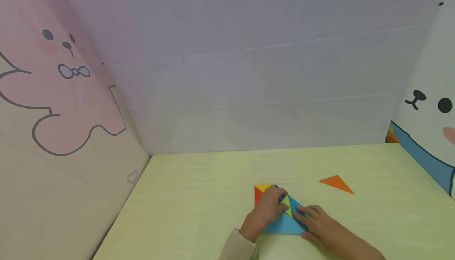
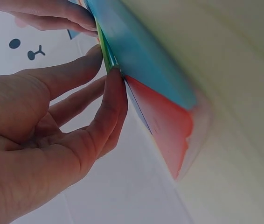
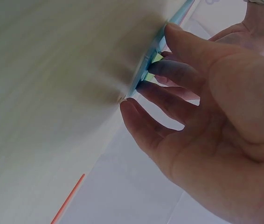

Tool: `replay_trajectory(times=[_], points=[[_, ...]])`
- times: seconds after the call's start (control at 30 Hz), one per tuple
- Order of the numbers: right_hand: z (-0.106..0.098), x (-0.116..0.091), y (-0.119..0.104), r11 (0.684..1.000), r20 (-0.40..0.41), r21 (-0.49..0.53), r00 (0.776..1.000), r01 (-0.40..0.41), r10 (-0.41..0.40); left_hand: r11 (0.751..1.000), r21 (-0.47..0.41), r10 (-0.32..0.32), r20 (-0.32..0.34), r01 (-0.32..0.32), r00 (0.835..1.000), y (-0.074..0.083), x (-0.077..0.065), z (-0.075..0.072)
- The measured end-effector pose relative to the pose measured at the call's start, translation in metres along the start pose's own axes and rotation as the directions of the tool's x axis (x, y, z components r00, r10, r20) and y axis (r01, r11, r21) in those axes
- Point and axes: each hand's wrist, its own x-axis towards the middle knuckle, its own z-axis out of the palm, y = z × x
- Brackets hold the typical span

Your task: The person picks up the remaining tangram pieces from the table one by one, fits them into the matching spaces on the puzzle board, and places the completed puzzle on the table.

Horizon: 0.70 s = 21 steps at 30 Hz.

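Observation:
Tangram pieces lie together on a clear, thin-edged tray in the head view. Among them are a large light-blue triangle (image 1: 284, 225), a blue piece (image 1: 296, 206), a red triangle (image 1: 257, 195), a yellow piece (image 1: 263, 186) and a dark-blue piece, mostly covered. My left hand (image 1: 266, 207) pinches a green triangle (image 1: 287, 204) between thumb and fingertips, over the middle of the set. My right hand (image 1: 321, 223) rests at the right side, its spread fingertips touching the blue piece and its thumb at the large triangle's lower right corner. The left hand hides part of the set.
An orange triangle (image 1: 337, 184) lies apart on the pale yellow-green table (image 1: 192, 204), beyond the right hand. A white sheet (image 1: 227, 94) hangs along the table's back edge. Printed cartoon panels stand on the left and right.

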Motion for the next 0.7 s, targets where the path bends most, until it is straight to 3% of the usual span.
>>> replay_trajectory(times=[0.27,0.7], points=[[-0.0020,0.0026,-0.0017,0.999,0.052,0.022,0.998,-0.036,0.035,0.997,0.080,0.005,-0.010,-0.005,1.000,-0.0007,0.0010,0.0034],[-0.0020,0.0012,-0.0016,0.999,0.035,0.020,0.999,-0.025,0.024,0.991,0.132,-0.025,-0.027,0.028,0.999,0.0043,-0.0008,0.0031]])
